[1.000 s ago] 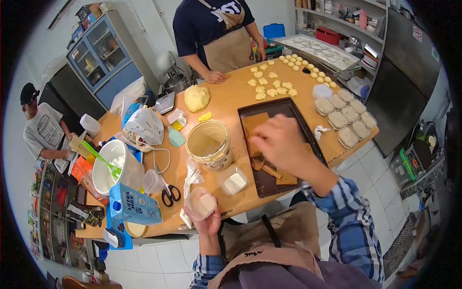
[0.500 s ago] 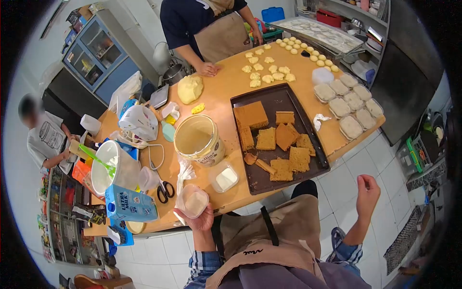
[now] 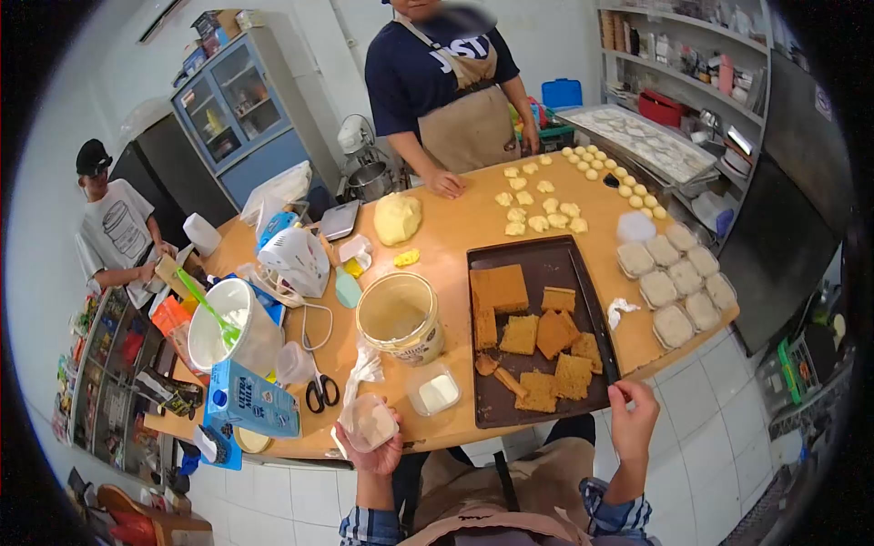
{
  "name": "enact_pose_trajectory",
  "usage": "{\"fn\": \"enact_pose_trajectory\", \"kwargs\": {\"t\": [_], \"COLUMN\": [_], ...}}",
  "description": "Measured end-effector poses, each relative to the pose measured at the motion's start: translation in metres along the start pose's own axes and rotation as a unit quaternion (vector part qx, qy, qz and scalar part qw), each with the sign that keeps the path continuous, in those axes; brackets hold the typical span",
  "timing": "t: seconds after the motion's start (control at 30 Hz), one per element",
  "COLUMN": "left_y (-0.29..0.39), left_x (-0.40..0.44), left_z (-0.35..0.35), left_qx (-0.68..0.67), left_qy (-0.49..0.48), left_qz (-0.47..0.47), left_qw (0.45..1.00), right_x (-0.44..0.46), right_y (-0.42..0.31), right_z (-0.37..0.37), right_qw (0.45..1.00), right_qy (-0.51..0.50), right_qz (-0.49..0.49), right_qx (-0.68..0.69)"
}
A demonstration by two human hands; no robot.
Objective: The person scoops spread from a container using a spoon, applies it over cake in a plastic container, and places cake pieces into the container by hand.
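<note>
My left hand point(image 3: 381, 452) holds a small clear plastic cup point(image 3: 369, 424) with pale contents, over the table's front edge. My right hand point(image 3: 635, 411) has its fingers pinched together at the lower right corner of a dark baking tray point(image 3: 480, 400); whether they grip anything is too small to tell. Several brown cake pieces point(image 3: 520, 335) and a wooden spoon point(image 3: 501, 374) lie in the tray. A square clear container point(image 3: 434, 391) with white contents stands between the tray and my left hand. Behind it is a large open tub point(image 3: 398, 318).
Filled containers point(image 3: 674, 325) stand at the right, dough pieces point(image 3: 537, 222) farther back. A dough ball point(image 3: 398, 218), scissors point(image 3: 321, 391), a milk carton point(image 3: 255, 400) and a white bucket point(image 3: 235, 332) are on the left. One person point(image 3: 455, 100) stands across the table, another point(image 3: 118, 218) at far left.
My right hand has moved from over the tray, out to the right, then back to the tray's corner. The cup stays in my left hand. The camera view has shifted.
</note>
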State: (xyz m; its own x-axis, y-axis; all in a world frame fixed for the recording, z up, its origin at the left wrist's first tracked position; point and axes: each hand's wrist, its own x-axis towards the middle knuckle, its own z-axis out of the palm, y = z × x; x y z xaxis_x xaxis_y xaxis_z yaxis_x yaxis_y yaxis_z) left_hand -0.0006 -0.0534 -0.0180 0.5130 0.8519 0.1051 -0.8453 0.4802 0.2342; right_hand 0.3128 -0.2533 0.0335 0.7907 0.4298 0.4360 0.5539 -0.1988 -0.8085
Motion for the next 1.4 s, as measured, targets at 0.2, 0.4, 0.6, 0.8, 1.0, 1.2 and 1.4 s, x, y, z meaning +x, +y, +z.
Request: {"fn": "enact_pose_trajectory", "kwargs": {"t": [0.2,0.4,0.6,0.8,1.0,1.2,1.4], "left_y": [0.002,0.002,0.003,0.001,0.003,0.003,0.006], "left_x": [0.000,0.003,0.004,0.005,0.008,0.007,0.003], "left_z": [0.002,-0.001,-0.007,0.004,0.002,0.000,-0.010], "left_qx": [-0.010,-0.028,0.010,0.034,0.027,0.015,0.001], "left_qy": [0.014,0.021,0.024,0.039,0.037,0.036,0.055], "left_qz": [-0.048,-0.066,-0.094,-0.083,-0.104,-0.102,-0.100], "left_qw": [0.999,0.997,0.995,0.995,0.994,0.994,0.994], "right_x": [-0.014,-0.033,-0.037,-0.026,-0.019,-0.015,-0.011], "right_y": [-0.009,-0.016,-0.033,-0.042,-0.042,-0.041,-0.050], "right_z": [-0.004,-0.012,0.001,0.020,0.021,0.024,0.035], "right_qw": [1.000,0.998,0.998,0.996,0.996,0.997,0.998], "right_qy": [0.002,0.010,-0.001,-0.016,0.017,0.023,0.001], "right_qz": [0.007,-0.017,-0.021,-0.073,-0.065,-0.048,-0.047], "right_qx": [-0.022,-0.054,-0.058,-0.058,-0.062,-0.061,-0.052]}}
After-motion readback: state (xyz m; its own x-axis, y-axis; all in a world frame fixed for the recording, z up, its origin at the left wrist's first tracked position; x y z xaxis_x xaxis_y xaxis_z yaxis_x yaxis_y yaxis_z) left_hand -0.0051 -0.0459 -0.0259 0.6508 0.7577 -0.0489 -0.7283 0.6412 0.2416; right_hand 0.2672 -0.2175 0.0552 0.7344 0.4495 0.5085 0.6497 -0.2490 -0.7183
